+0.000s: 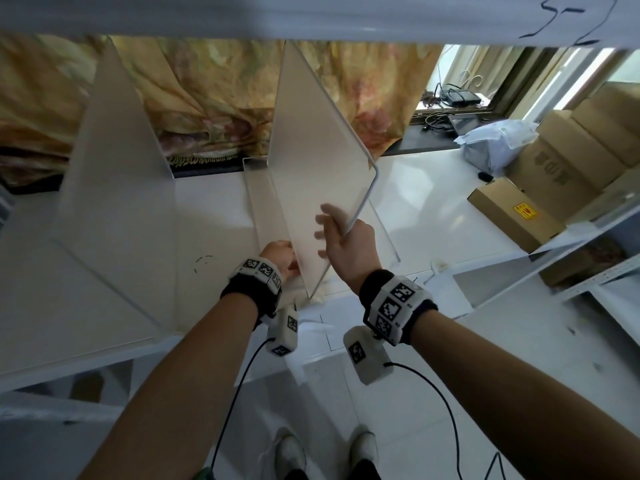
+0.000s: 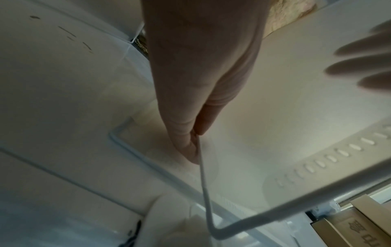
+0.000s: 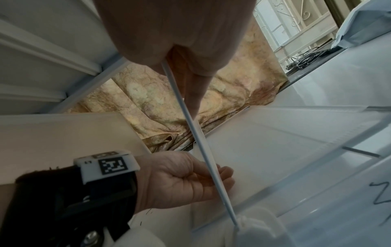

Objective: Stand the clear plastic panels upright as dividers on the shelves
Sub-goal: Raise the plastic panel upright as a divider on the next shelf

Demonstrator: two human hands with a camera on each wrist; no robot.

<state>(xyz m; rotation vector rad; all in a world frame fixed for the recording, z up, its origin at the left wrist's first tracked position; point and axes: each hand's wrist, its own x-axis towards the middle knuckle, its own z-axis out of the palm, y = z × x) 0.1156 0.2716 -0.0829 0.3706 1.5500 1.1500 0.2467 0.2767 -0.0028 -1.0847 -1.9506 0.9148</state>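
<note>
A frosted clear panel [image 1: 318,168] stands tilted on edge over the white shelf [image 1: 207,216], above another panel lying flat [image 1: 258,206]. My left hand [image 1: 282,259] pinches its lower near edge between thumb and fingers [image 2: 186,133]. Higher on the same edge my right hand [image 1: 341,237] grips it, thumb on the right face and fingers on the left. In the right wrist view the panel's thin edge [image 3: 203,150] runs from my right hand [image 3: 180,66] down past my left hand [image 3: 184,180]. Another panel [image 1: 114,161] stands upright at the left.
The upper shelf board [image 1: 311,15] hangs close overhead. A floral curtain [image 1: 207,98] closes off the back. Cardboard boxes [image 1: 512,213] and a grey plastic bag [image 1: 495,143] sit on the floor to the right, beside a lower shelf rail [image 1: 554,271].
</note>
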